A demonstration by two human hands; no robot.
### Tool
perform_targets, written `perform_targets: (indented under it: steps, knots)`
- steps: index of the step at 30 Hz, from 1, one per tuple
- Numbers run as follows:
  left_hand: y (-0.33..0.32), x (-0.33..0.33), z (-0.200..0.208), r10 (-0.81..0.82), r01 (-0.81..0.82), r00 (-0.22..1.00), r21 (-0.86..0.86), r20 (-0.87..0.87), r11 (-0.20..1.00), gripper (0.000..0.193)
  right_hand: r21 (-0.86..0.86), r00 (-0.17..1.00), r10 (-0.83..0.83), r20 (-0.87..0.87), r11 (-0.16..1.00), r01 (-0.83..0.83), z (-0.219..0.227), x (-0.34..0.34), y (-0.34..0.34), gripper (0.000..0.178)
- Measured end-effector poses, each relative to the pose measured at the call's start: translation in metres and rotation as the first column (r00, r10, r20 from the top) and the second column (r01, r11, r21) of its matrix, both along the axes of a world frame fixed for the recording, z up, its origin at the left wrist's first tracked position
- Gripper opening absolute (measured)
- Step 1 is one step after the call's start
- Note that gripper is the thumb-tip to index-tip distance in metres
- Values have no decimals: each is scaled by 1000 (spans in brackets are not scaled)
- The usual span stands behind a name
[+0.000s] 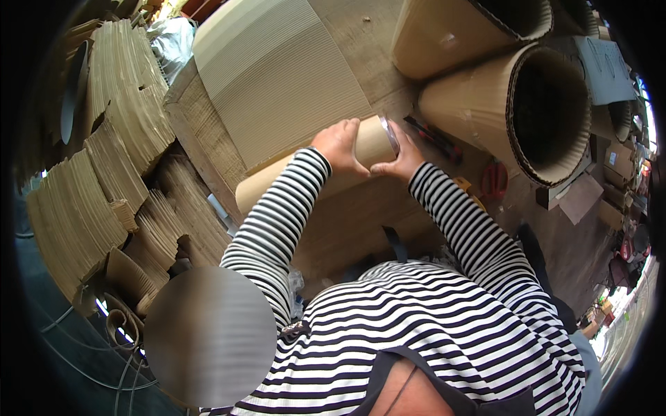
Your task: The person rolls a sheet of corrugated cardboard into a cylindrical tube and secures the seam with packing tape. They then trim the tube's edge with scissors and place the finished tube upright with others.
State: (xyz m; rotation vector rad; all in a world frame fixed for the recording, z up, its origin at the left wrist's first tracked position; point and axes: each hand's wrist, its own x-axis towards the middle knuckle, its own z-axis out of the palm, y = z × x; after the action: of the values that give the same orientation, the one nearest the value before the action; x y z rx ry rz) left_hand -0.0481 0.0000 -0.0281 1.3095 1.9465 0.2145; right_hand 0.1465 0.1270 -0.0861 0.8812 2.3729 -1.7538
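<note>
Cardboard roll (373, 145) lies along the near edge of the flat corrugated sheet (277, 76) on the wooden table (364, 52); left hand (340, 147) and right hand (404, 154) are both clasped on it toward its right end, thumbs nearly meeting. Judged as a rolling step, even pressure along the length matters: the left end, outside both grips, could skew or slacken, so a wider hand spacing seems better.
</note>
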Motion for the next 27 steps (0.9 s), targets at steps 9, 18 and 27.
perform_targets:
  steps: [9, 18, 27]
  knots:
    - [-26, 102, 13, 28, -29, 999, 35, 29, 999, 120, 325, 970, 187, 154, 918, -228, 71, 90, -39, 106]
    - [2, 44, -3, -17, 65, 969, -188, 247, 980, 122, 565, 911, 298, 285, 715, -411, 42, 58, -40, 74]
    - [-14, 31, -15, 92, -79, 975, -70, 204, 994, 116, 123, 530, 417, 738, 689, -714, 108, -50, -3, 123]
